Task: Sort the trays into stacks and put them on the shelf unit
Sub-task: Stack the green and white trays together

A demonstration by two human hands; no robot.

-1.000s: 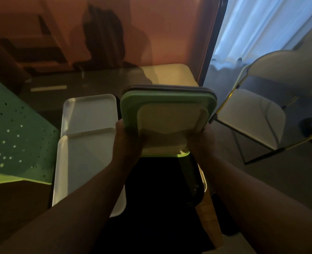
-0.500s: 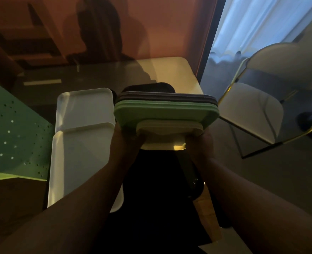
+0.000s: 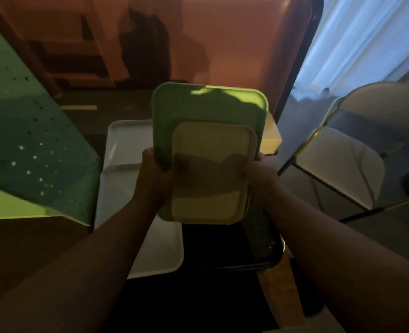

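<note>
- Left hand (image 3: 154, 174) and right hand (image 3: 261, 173) curled round opposite edges of the green tray (image 3: 208, 109), lifted and tilted above the table (image 3: 272, 138).
- Cream tray (image 3: 213, 164) nested on top of the green tray; probably best levelled to prevent sliding.
- White trays (image 3: 128, 179) lying left of the green tray, on the table.

A dim indoor room, likely a home or a small office, is suggested: a folding chair (image 3: 338, 164) with a metal frame is seen at three o'clock, pale curtains (image 3: 357, 37) are hung at one o'clock, and a wooden table (image 3: 272, 138) is set against an orange wall (image 3: 234, 49) at twelve o'clock
</note>
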